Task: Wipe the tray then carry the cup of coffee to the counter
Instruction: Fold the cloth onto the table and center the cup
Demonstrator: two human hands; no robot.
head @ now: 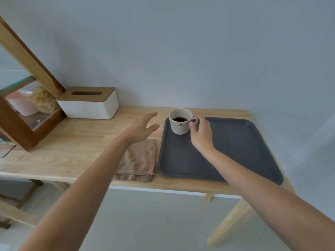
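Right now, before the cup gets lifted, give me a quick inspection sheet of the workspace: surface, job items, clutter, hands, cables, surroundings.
Surface: light wooden table against a pale wall; no spills seen.
Tray: dark grey tray on the table's right part, bare except for the cup.
Cup: white cup of coffee upright in the tray's far left corner, partly filled.
Cloth: folded brown towel lying on the table just left of the tray, not held.
Clutter: white tissue box with wooden lid at the back left.
Hands: left hand open, hovering above the towel; right hand at the cup's handle, fingers curling around it, full grip unclear.
Cables: nothing seen.
Surroundings: wooden-framed glass cabinet at far left, containers inside.
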